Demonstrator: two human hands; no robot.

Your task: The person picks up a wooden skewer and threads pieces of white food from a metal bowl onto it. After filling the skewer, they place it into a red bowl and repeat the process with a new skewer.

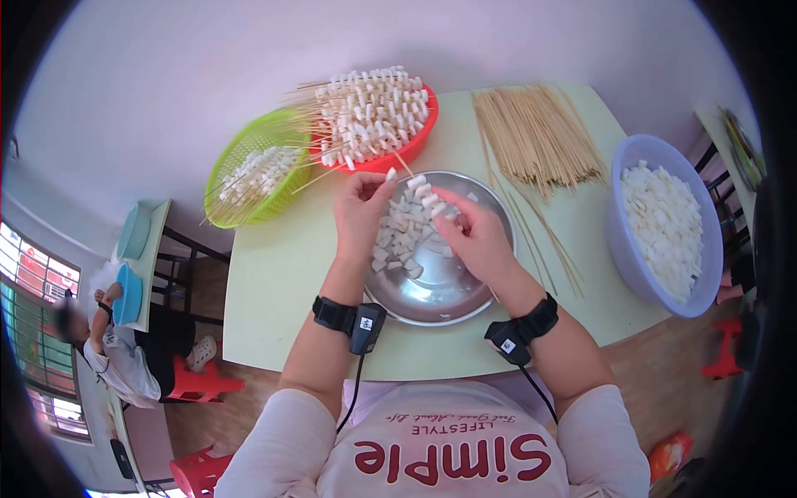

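Note:
My left hand (363, 209) pinches a small white piece (391, 175) between thumb and fingers, just left of a skewer's tip. My right hand (475, 232) is closed around a wooden skewer (404, 163) that carries several white pieces (422, 189). The skewer's bare tip points up and left, away from me. Both hands are above a round metal tray (427, 292), where loose white chunks (402, 234) lie mostly on the left side. The lower part of the skewer is mostly hidden by my right hand.
Filled skewers lie in a red basket (431, 124) and a green basket (278, 126) at the back left. Bare skewers (538, 137) lie behind right. A purple tub (618, 220) of white chunks stands far right. Another person (124, 365) sits far left by blue basins (128, 295).

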